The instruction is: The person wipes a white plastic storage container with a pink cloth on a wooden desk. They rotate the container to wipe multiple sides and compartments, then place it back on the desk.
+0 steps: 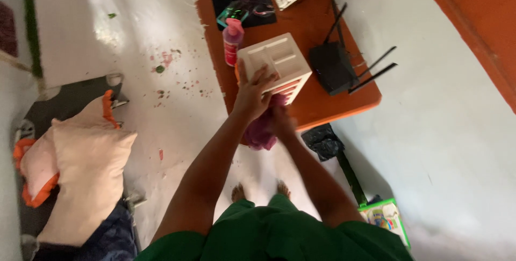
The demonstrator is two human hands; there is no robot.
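Two hands busy: I see left hand (pixel 251 93) flat, released, steadying white organizer (pixel 275 63) at centre; right hand (pixel 280 120) clenched on purple cloth (pixel 261 132), wiping underway on bench (pixel 322 105).

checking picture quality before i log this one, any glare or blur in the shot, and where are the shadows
Head view: strong glare washes out the floor at upper left; the left hand on the white organizer and the right hand with the purple cloth are slightly soft from motion; the router and pink bottle read clearly; the lower edge with the green clothing sits in shadow.
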